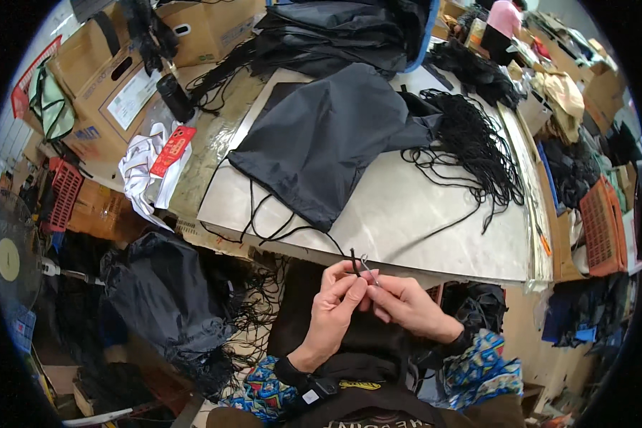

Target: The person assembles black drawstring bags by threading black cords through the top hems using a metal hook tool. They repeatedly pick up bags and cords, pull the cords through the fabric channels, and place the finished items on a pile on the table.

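Note:
A black drawstring bag (321, 135) lies across the light tabletop (435, 232), its corner pointing at me. From that corner a black cord (340, 244) runs down over the table's front edge to my fingers. My left hand (333, 303) is closed in a pinch on the cord, whose end sticks up above the fingertips. My right hand (410, 307) meets it there, its fingers closed on a thin metal wire tool (365, 261) with a looped tip. The tool's lower part is hidden by the fingers. Both hands are in front of the table edge, over my lap.
A heap of black cords (471, 146) lies at the table's right. Stacked black bags (328, 36) stand at the back. Left are cardboard boxes (114, 93), a red packet (172, 151) and a hanging black bag pile (167, 299). A person (503, 28) stands far right.

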`<action>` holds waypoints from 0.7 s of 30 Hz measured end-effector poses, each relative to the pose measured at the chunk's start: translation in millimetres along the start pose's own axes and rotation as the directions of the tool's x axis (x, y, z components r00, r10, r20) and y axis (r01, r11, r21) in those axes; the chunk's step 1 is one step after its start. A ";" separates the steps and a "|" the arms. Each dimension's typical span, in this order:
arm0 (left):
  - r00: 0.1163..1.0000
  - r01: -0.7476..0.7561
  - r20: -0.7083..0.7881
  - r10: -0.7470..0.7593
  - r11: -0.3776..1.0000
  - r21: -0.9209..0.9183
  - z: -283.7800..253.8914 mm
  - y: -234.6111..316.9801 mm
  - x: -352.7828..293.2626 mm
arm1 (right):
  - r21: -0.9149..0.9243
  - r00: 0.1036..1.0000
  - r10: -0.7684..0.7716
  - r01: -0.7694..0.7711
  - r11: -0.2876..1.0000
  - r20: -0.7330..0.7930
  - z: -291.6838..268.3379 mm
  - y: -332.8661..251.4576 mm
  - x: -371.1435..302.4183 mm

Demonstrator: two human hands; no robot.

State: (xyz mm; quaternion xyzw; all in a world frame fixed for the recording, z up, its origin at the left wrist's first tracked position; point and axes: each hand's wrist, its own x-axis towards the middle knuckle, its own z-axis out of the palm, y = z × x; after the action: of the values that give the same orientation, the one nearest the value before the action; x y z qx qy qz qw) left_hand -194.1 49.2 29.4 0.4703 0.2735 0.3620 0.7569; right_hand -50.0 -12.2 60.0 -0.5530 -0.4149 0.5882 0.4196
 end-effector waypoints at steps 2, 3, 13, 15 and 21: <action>0.999 0.036 -0.007 -0.037 0.996 -0.083 -3.8 -0.4 0.6 | 0.052 1.000 -0.008 0.008 0.999 0.007 7.3 0.5 1.5; 0.998 0.056 0.000 -0.056 0.991 -0.123 -5.2 -0.5 1.5 | 0.100 1.000 -0.010 0.008 0.995 0.024 8.1 4.0 3.1; 0.955 0.240 -0.035 -0.295 0.834 -0.497 -12.0 11.9 6.7 | 0.049 0.998 0.052 -0.054 0.997 0.045 11.1 9.5 -6.4; 0.967 0.184 -0.098 -0.233 0.915 -0.359 -15.3 9.6 6.3 | 0.266 0.994 0.069 -0.044 0.963 -0.088 22.6 6.1 -12.2; 0.993 0.110 -0.046 -0.105 0.985 0.134 -14.4 14.4 -4.2 | -0.289 0.896 -0.339 0.256 0.922 -0.287 24.9 17.3 -12.3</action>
State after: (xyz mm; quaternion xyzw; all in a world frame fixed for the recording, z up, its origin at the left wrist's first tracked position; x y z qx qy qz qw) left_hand -211.7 57.4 37.0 0.4982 0.3371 0.3103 0.7361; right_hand -75.0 -29.8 48.4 -0.6206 -0.4875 0.3597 0.4979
